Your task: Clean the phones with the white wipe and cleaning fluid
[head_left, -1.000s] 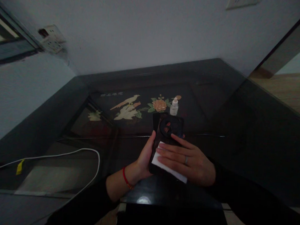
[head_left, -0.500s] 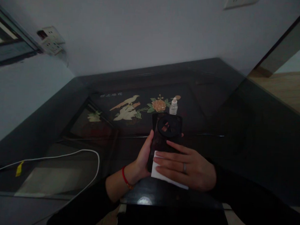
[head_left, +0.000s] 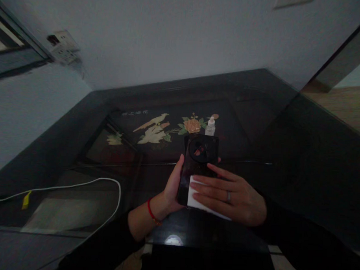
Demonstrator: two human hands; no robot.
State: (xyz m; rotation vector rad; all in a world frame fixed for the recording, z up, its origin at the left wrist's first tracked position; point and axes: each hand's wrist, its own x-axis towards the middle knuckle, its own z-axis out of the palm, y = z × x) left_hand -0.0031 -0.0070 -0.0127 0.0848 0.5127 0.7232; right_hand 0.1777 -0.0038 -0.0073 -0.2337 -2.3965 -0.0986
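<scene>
Sleeves [head_left: 300, 233], two and both black, reach in from the lower corners over the near edge of one dark, glossy table [head_left: 257, 130], which mirrors a round spot of light [head_left: 174, 240]. The left hand [head_left: 172, 192], with one red bracelet [head_left: 151, 211] at its wrist, is clamped on one black phone-like slab [head_left: 195, 167] over the table's near half, thumb along the left edge and a fingertip showing past the right. One large ring-shaped disc [head_left: 199, 149] sits near the slab's far end. The right hand [head_left: 239, 200], wearing one finger ring [head_left: 228, 196], lies across the slab's near part, fingers stretched over one white cloth [head_left: 193, 201] that rests against the slab; its thumb is hidden, so whether it pinches the cloth cannot be told.

To the left, one white cable [head_left: 78, 185] curves over the tabletop, with one yellow tag [head_left: 25, 199] just below it. Beyond the slab stands one small dropper bottle [head_left: 210, 130], upright, its base hidden. Beside it the surface carries a decoration: one bird [head_left: 153, 121], one large peach-coloured flower [head_left: 192, 126] with green leaves, and a row of pale characters [head_left: 135, 113].

Farther back, the table meets a plain pale wall [head_left: 171, 36]. Socket plates [head_left: 64, 47], two together, are near the left corner; one more wall plate [head_left: 292, 1] is cut by the top edge. Part of a window frame [head_left: 38, 47] shows at far left, light flooring [head_left: 349, 109] at far right.
</scene>
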